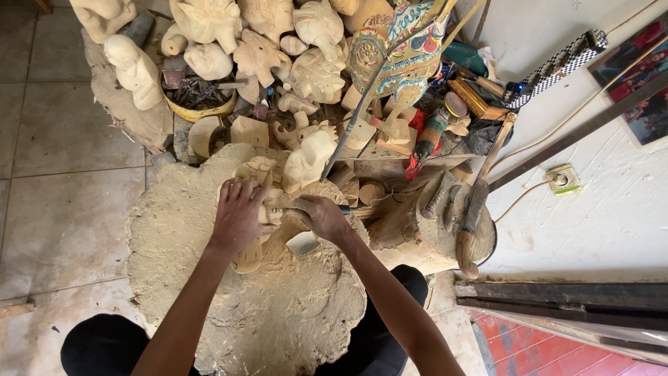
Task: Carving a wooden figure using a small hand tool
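The pale wood carving lies on a sawdust-covered stump, pinned beneath the left hand, whose fingers are spread and closed down over its top. Just right of that hold, the right hand is closed around a carving tool, whose dark handle end pokes out past the knuckles while the working end points in toward the carving; the tip itself is hidden between the hands. The piece looks rigid and fairly light, dry and dusty rather than slick, so a flat palm on its broad back seems the soundest hold, and thin cut edges would likely chip if levered. It is cream-coloured, unpainted, rounded, with a lobe showing below the left wrist. Above the grip stand more unpainted figures, farther up a painted mask, and off to the right a mallet rests on a second block.
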